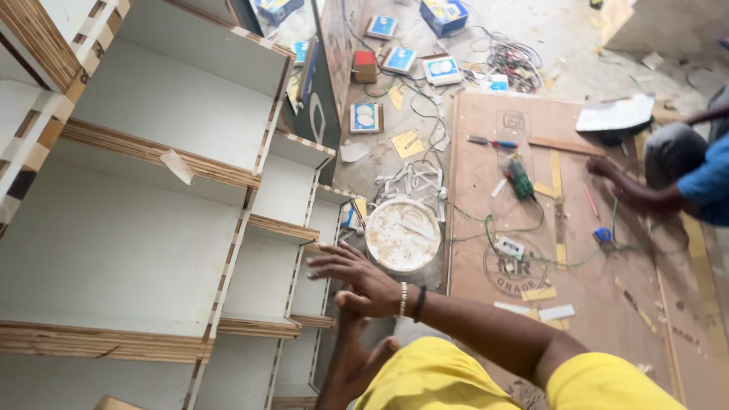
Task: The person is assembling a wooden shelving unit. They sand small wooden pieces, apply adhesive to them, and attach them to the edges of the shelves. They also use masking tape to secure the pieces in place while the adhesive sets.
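Note:
My right hand (358, 278) reaches left with fingers spread and holds nothing; a beaded band and a dark band sit on its wrist. It hovers beside the front edge of a white shelf unit with bare plywood edges (152, 228). My left hand (351, 358) is just below it, fingers pointing up towards the right wrist, thumb apart, also empty. Whether the two hands touch is unclear. Yellow sleeves fill the bottom edge.
A round white bucket (402, 235) stands on the floor beyond my hands. A large plywood sheet (486, 304) carries a green drill (520, 178), wires and wood strips. Another person in blue (710, 182) crouches at the right. Small blue-white boxes (366, 118) and cables (512, 57) litter the floor.

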